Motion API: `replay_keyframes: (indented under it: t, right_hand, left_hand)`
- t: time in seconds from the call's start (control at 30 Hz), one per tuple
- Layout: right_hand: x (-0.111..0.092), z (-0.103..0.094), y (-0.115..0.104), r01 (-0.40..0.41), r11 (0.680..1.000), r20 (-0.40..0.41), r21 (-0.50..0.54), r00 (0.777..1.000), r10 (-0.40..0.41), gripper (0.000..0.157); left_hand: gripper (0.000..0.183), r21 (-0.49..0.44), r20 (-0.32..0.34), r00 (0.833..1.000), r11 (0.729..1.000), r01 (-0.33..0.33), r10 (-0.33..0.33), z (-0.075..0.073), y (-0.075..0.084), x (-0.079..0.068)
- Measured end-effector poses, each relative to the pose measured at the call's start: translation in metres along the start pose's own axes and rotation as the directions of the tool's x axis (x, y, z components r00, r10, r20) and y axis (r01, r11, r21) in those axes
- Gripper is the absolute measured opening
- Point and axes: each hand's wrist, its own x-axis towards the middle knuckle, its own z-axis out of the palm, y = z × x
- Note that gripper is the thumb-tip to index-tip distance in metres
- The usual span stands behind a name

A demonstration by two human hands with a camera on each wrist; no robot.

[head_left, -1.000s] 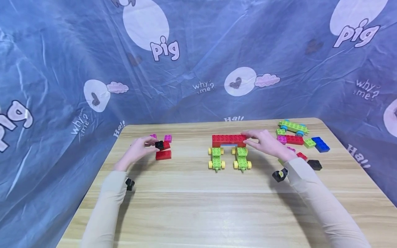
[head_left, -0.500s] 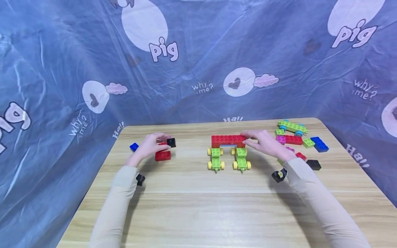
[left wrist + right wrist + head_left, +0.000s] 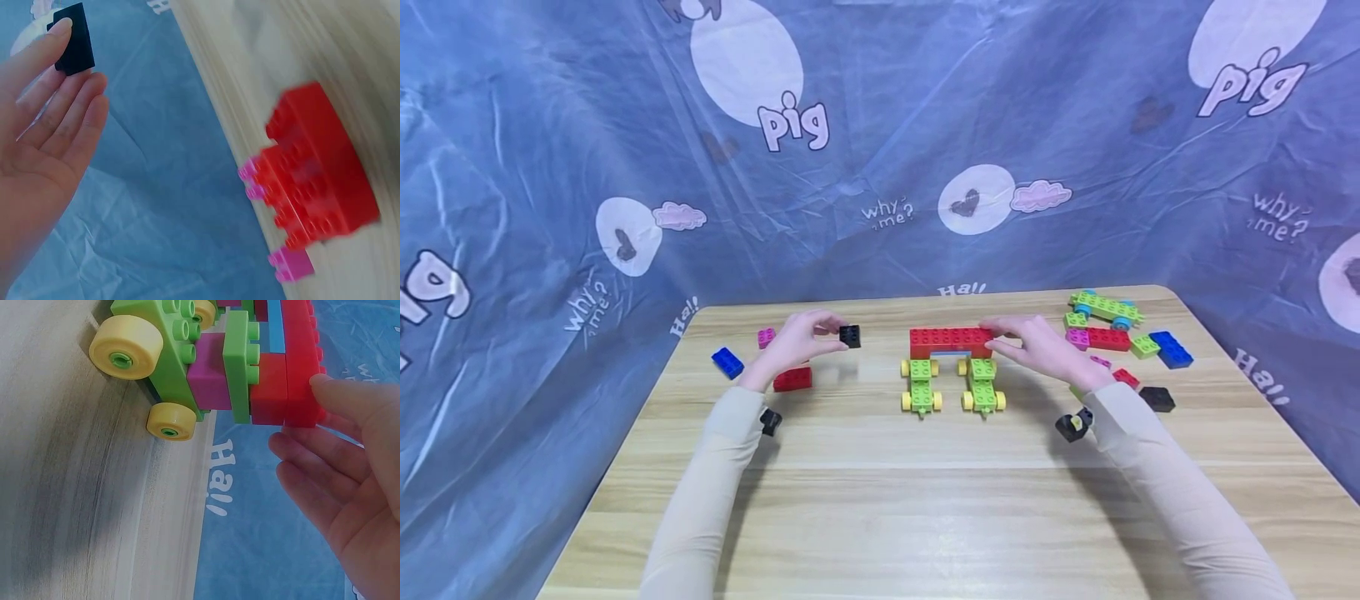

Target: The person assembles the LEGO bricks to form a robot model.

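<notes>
Brick session, quick status check

Your left hand (image 3: 792, 346) has a small black block (image 3: 850, 336) pinched between thumb and fingertips, held up off the table (image 3: 887, 517) just left of your build and not touching it. Your right hand (image 3: 1033, 343) is gripping the right end of the long red brick (image 3: 947, 339) on top, thumb and fingers right on it.

That long piece bridges two green wheeled bases (image 3: 921, 386) standing side by side. Your right wrist cam shows one stack nicely: purple block (image 3: 209, 372) on the base, then a green block (image 3: 236, 369), then a shorter red block (image 3: 269, 389) under the long one. Some kind of blue piece (image 3: 275, 328) sits under the span too.

Near your left hand you've got two red bricks (image 3: 331, 162) close together, pink blocks (image 3: 295, 264) beside them, and a blue brick (image 3: 727, 362) further left. Far right: a green car (image 3: 1105, 307) with blue wheels, near some loose bricks (image 3: 1108, 338).
</notes>
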Motion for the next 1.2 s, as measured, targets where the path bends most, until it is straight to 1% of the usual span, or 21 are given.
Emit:
replay_keyframes:
  t: [0.2,0.43,0.67,0.83,0.97,1.2]
  right_hand:
    - [0.001,0.001,0.0,-0.001,1.0,-0.008,-0.002,1.0,0.001,0.038]
    - [0.0,0.0,-0.001,-0.007,1.0,-0.004,0.003,1.0,0.007,0.039]
    - [-0.001,-0.001,-0.001,-0.04,0.999,0.025,0.013,0.999,0.039,0.042]
    - [-0.002,-0.004,-0.001,-0.061,0.998,0.041,0.016,0.997,0.06,0.042]
    - [-0.002,-0.005,0.0,-0.05,0.999,0.027,0.009,0.998,0.05,0.04]
    - [-0.002,-0.003,0.004,-0.03,0.999,0.008,0.02,1.0,0.03,0.038]
  left_hand:
    - [0.039,-0.053,0.019,0.999,0.998,-0.029,0.03,0.007,0.013,0.013]
    - [0.04,-0.035,0.029,0.998,0.997,-0.063,0.064,0.019,0.025,0.027]
    - [0.04,-0.044,0.054,0.997,0.997,-0.059,0.062,0.03,0.035,0.037]
    - [0.042,-0.047,0.057,0.997,0.997,-0.057,0.059,0.036,0.037,0.041]
    - [0.041,-0.075,0.056,0.997,0.996,-0.048,0.052,0.04,0.038,0.043]
    - [0.04,-0.129,0.072,0.997,0.992,-0.004,0.013,0.044,0.041,0.045]
